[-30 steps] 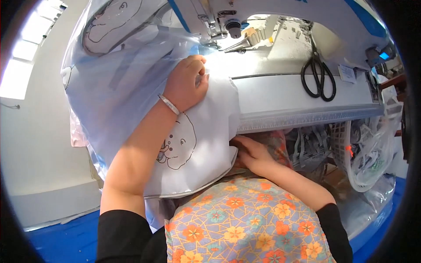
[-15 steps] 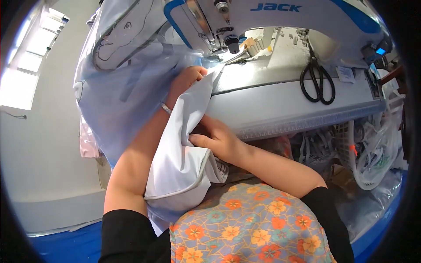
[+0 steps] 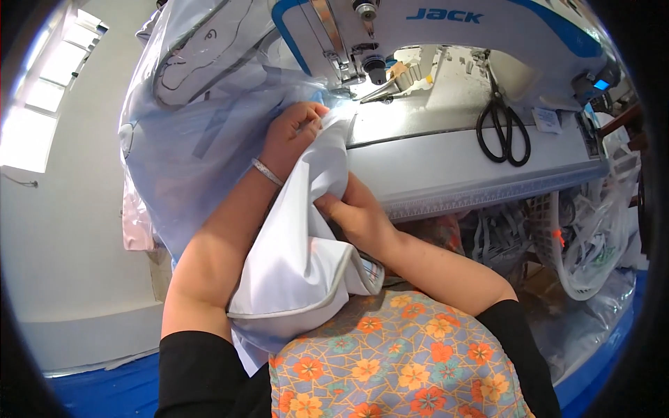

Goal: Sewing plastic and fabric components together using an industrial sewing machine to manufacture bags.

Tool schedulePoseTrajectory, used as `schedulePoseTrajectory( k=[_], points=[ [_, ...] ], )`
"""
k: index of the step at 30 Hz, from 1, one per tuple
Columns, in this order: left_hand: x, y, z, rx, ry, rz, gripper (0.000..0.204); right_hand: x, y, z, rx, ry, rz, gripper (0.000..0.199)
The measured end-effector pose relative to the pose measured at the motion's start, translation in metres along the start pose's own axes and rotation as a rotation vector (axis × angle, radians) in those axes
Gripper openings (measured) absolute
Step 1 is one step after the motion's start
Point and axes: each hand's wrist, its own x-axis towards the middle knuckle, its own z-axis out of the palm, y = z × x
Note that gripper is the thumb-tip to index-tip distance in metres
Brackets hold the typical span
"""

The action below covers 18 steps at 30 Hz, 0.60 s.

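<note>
A white fabric piece (image 3: 289,244) with a grey piped edge runs from my lap up to the needle area of a white and blue sewing machine (image 3: 446,28). Close to the presser foot, my left hand (image 3: 296,132) is closed with its fingers pinching the cloth's upper end. Lower down, my right hand (image 3: 359,212) grips the fabric's right side, thumb on top and the other fingers hidden beneath or behind it. Left of the machine spreads a heap of pale blue, sheer-looking material (image 3: 209,146), which my left forearm crosses.
Black-handled scissors (image 3: 503,132) lie on the machine bed at the right. Tweezers (image 3: 380,92) rest near the needle. A ruler strip (image 3: 488,189) lines the table's front edge. Below right hangs a white plastic basket (image 3: 557,244) with scraps.
My right hand has moved up and slightly right with the white fabric, whose lower fold has shifted right. The left hand stays near the needle, its wrist a little lower.
</note>
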Motion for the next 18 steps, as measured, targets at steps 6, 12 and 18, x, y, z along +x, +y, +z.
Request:
schedulePoseTrajectory(
  k=[6,12,18],
  points=[
    [-0.004,0.006,-0.002,0.211,0.024,0.102,0.002,-0.029,-0.064,-0.016,-0.496,0.256,0.119,0.041],
    [-0.008,0.027,0.006,0.431,-0.035,0.156,0.006,-0.022,-0.165,-0.049,-1.299,0.036,0.626,0.051],
    [-0.014,0.043,0.001,0.832,-0.188,0.502,0.017,-0.002,-0.164,-0.041,-1.389,-0.043,0.472,0.049]
  ],
)
